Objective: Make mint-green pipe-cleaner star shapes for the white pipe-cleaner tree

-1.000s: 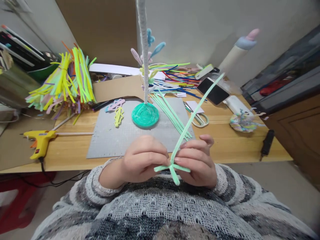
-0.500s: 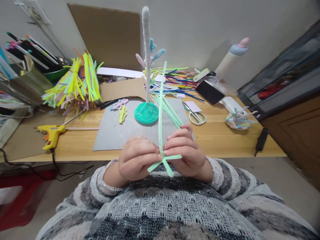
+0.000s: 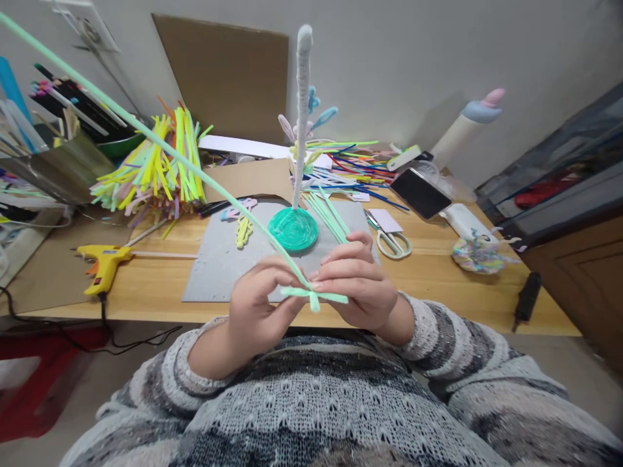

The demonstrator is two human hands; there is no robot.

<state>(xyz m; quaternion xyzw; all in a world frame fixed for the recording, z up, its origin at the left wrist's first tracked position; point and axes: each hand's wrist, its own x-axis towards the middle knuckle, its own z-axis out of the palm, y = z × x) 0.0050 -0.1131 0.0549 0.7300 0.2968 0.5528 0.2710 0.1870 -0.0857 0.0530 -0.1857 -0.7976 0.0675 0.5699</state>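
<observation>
A long light-green pipe cleaner (image 3: 224,192) slants from the upper left down to a knot of short green ends in front of my chest. My right hand (image 3: 359,288) pinches it at that crossing. Several more light-green pipe cleaners (image 3: 327,217) reach out past the fingers of the same hand onto the mat. My left hand (image 3: 257,305) is closed at the left of the crossing, thumb and forefinger on a short end. Beyond the hands, a white wrapped stem (image 3: 302,117) stands upright on a round green base (image 3: 293,230).
A grey mat (image 3: 209,279) lies on the wooden table (image 3: 438,295). At left are a yellow glue gun (image 3: 104,263) and bundled pipe cleaners (image 3: 156,159). Scissors (image 3: 394,245), a phone (image 3: 421,192) and a fluffy ornament (image 3: 479,253) are at right. Yellow and pink pieces (image 3: 244,230) rest on the mat.
The long pipe cleaner has swung from upright to slanting far left. The short ends have turned, and my left hand's fingers have shifted around them. The view has moved slightly.
</observation>
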